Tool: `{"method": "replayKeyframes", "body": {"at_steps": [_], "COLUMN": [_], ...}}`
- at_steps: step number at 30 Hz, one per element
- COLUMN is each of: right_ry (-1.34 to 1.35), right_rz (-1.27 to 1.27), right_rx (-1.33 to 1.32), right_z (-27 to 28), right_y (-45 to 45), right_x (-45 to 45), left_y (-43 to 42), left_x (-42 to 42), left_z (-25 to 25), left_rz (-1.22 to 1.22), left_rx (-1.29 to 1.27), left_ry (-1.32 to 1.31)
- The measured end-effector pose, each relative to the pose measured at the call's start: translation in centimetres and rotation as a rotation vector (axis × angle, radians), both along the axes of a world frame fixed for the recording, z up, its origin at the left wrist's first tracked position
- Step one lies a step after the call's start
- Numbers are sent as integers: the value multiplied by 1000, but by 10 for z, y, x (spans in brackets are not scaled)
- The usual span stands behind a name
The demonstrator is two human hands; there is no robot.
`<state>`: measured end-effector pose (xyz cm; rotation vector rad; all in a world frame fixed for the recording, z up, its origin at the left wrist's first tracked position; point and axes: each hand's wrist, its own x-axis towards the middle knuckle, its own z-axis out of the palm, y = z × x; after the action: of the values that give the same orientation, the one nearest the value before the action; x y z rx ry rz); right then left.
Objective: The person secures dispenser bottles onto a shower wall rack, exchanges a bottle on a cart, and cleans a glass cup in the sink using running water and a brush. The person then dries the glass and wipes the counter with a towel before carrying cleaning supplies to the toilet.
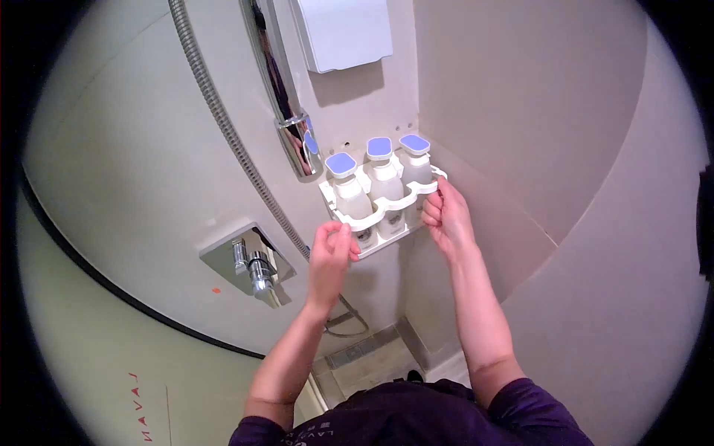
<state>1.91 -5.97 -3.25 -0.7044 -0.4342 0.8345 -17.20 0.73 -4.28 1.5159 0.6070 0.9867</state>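
Observation:
A white rack on the corner wall holds three clear bottles side by side, each with a blue-topped pump: left bottle, middle bottle and right bottle. A scalloped white bar runs across their fronts. My left hand has its fingers curled at the bar's left end. My right hand pinches the bar's right end, its other fingers folded in. The bottles stand upright between my hands.
A metal shower hose hangs left of the rack, beside a chrome rail fitting. Below left is a chrome mixer plate. A white dispenser hangs above. Curved wall panels stand on both sides.

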Motion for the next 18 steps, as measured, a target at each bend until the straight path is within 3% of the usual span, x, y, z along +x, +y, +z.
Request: {"method": "replayKeyframes", "body": {"at_steps": [5,9,14,18], "right_ry": [-57,-51,93,83], "right_rz": [-63,77,-2,20], "right_rx": [0,45,78,100], "right_z": [-3,-3,3,-9], "right_y": [-2,0,-3,-1], "right_x": [-9,0,-18,-10], "left_y": [6,8,18,17], "left_x": [6,9,4,5], "left_z": [2,1,4,12], "left_rz": [-77,-93,-228,-136], "left_rx": [-212,-219,-384,-335], "left_ry": [-59,-80,-167,-36]}}
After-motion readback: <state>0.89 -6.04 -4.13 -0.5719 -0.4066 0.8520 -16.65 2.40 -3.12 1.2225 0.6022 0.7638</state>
